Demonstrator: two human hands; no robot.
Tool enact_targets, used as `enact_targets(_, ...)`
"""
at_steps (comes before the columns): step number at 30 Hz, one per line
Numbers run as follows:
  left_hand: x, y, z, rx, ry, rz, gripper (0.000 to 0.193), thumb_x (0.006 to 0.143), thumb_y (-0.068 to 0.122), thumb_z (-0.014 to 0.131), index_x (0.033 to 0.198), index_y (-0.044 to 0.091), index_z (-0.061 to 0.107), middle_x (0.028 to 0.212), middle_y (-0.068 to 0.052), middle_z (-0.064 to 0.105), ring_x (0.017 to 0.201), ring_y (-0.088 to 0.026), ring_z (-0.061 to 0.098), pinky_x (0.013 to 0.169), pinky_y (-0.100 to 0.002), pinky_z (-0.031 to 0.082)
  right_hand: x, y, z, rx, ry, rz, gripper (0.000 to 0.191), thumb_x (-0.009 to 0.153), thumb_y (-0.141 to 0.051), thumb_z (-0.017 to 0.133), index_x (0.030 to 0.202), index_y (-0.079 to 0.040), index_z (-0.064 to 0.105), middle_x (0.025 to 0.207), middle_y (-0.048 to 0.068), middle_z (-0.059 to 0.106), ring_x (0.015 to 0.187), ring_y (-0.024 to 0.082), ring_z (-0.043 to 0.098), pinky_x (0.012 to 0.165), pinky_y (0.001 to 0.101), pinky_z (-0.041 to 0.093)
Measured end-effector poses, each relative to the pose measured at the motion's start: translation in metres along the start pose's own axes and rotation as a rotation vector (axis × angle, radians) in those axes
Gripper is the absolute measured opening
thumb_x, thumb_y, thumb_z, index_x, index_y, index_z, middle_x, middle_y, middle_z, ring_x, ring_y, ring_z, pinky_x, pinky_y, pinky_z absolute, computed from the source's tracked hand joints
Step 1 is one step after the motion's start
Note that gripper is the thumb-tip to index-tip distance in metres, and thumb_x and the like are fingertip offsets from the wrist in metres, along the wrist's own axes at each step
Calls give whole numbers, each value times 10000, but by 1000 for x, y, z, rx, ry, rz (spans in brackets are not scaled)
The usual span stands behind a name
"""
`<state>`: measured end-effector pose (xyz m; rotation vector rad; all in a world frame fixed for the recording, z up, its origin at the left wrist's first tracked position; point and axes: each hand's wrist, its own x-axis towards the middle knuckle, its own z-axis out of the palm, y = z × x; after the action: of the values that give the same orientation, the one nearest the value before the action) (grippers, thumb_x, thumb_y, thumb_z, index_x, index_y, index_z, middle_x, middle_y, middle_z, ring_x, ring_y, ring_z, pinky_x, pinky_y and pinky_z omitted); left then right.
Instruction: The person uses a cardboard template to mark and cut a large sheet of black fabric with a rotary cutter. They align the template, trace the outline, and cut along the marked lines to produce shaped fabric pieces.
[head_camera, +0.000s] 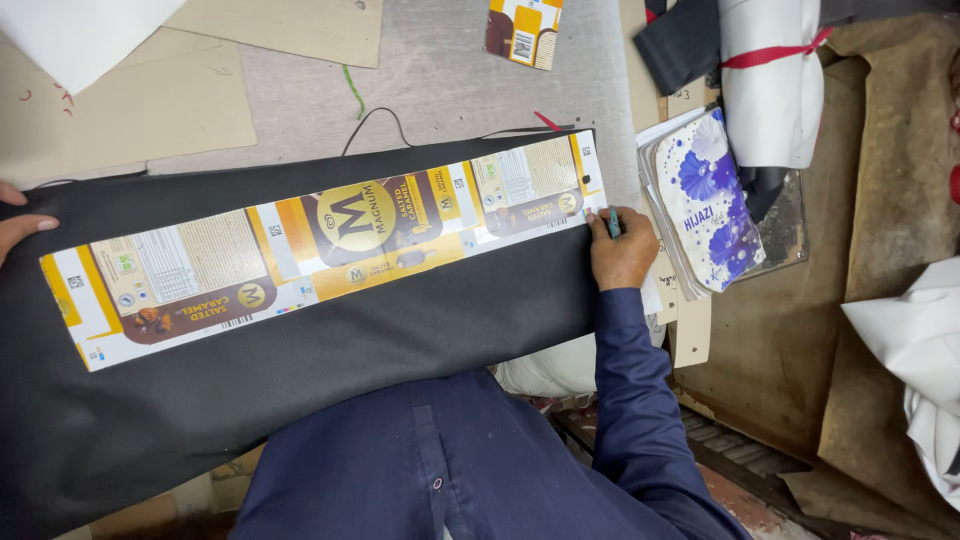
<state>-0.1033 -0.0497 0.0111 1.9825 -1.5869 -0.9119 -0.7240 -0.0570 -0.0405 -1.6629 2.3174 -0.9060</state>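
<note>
- Black cloth (300, 380), plain, spread wide.
- On the cloth: long flattened carton strip (330, 250), white with orange, gold and brown panels.
- At the strip's right end: teal marker (612, 222) in the right hand (622, 255).
- Right of the cloth: white card (712, 200) with blue-violet flowers.
- Beyond that card: white roll (772, 80), red tie.
- Navy sleeve (635, 400) below.

A long flattened printed cardboard strip (320, 255), gold, white and brown, lay slanted across a dark black cloth (300, 350) spread flat on the table; a small teal marking chalk (612, 222) touched the strip's right end
</note>
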Motion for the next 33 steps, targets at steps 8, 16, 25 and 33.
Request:
enact_targets(8,27,-18,11,-82,-257,-394,385,1138,209,585,1156,-176,591,959,-423,728,783,-395,740,660,-465,626,-25,-1,-5,-107,-97,-267,688,666,-406,943,1237,-79,744,1342,111,688,1053,279,588,910,368,535)
enact_targets(16,9,6,3,70,-46,-7,217,1083,164,644,1063,-51,620,955,-232,717,784,-252,680,719,-353,560,-38,4,5,-192,-6,-296,607,739,-447,931,1178,-55,783,1283,96,712,1115,271,588,935,371,538)
enact_targets(25,2,-14,-3,100,174,385,139,1042,44,720,947,1,628,934,-94,693,784,-135,606,840,-231,481,-41,12,14,-201,44,-302,599,726,-475,935,1109,-33,805,1252,98,729,1054,282,584,855,368,549)
enact_targets(33,-46,20,28,523,355,290,365,950,329,778,1248,131,706,1198,-89,699,1040,-270,612,950,-400,458,-33,-15,-3,-237,48,-311,479,722,-359,938,1030,-18,802,1184,112,732,1019,314,630,837,396,545)
